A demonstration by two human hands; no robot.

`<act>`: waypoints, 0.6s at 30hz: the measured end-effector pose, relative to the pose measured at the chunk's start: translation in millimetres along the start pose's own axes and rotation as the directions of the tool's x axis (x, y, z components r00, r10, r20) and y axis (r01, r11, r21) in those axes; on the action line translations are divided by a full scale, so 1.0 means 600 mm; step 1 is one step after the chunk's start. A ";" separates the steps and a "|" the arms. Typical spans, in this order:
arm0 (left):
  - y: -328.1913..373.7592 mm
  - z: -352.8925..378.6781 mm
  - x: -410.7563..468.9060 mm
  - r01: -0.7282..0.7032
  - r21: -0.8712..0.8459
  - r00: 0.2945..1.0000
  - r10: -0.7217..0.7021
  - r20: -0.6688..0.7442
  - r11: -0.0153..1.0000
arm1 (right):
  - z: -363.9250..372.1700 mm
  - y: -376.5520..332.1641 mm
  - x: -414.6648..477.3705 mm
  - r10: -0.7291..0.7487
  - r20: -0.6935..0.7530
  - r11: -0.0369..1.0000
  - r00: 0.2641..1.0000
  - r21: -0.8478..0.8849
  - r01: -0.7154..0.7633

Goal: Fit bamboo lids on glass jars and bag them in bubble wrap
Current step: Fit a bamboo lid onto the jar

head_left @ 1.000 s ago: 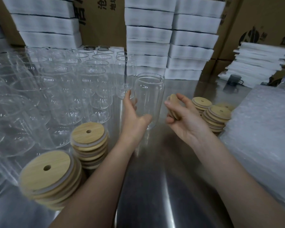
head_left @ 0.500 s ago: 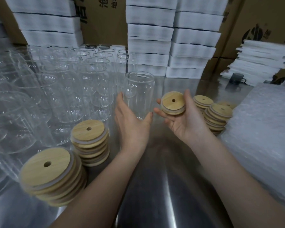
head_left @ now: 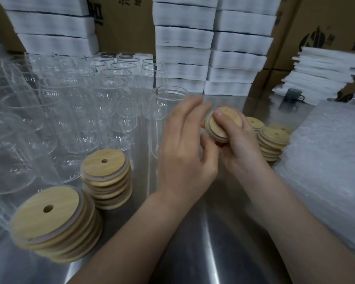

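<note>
On the brushed steel table [head_left: 213, 249] the tall clear glass jar [head_left: 160, 115] stands upright, mouth open. The left hand [head_left: 184, 154], fingers loosely spread and holding nothing, hovers just before it, nearer than the right hand [head_left: 240, 148], which pinches the tilted round bamboo lid [head_left: 216, 131]. From the lid, the jar's mouth lies at ten o'clock.

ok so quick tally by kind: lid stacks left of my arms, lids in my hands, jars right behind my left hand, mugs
stacks of round bamboo lids left of the arms: 2
round bamboo lid gripped by the right hand: 1
clear glass jar standing behind the left hand: 1
dark grey mug: 1
total: 5
</note>
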State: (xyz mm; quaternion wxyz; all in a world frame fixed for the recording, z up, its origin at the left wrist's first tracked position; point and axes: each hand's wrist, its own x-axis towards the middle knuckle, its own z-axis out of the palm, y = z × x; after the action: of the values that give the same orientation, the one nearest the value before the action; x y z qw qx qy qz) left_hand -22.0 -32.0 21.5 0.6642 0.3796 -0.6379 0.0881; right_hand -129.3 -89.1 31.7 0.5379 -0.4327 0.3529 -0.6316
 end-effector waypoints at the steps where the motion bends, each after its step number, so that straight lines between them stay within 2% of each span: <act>1: 0.002 0.003 -0.004 0.014 -0.010 0.999 -0.014 0.033 1.000 | 0.003 0.000 -0.001 -0.019 -0.002 1.000 1.000 0.014 0.019; 5: 0.002 0.008 -0.008 0.125 0.041 0.952 -0.132 0.278 0.991 | 0.016 -0.006 -0.008 -0.041 -0.014 0.997 0.999 0.057 0.042; 8: 0.002 0.013 -0.008 0.120 0.080 0.901 -0.143 0.409 0.989 | 0.019 -0.014 -0.013 -0.053 -0.028 0.998 0.998 0.030 0.053; 12: 0.002 0.019 -0.008 0.069 0.073 0.886 -0.095 0.454 0.995 | 0.023 -0.021 -0.015 -0.069 -0.029 0.993 0.997 0.091 0.072; 15: -0.002 0.019 -0.008 0.042 0.048 0.893 -0.059 0.445 0.998 | 0.024 -0.026 -0.021 -0.102 0.000 0.992 0.995 0.075 0.102; 18: -0.006 0.017 -0.009 0.020 0.005 0.913 -0.021 0.408 1.000 | 0.026 -0.025 -0.027 -0.073 0.054 0.987 0.996 0.149 0.064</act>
State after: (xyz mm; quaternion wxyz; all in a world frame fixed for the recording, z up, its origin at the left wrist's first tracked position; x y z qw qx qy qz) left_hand -28.9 -38.9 14.3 0.5173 0.3965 -0.7584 0.0002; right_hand -119.6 -70.3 48.4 0.5567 -0.4222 0.2740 -0.6609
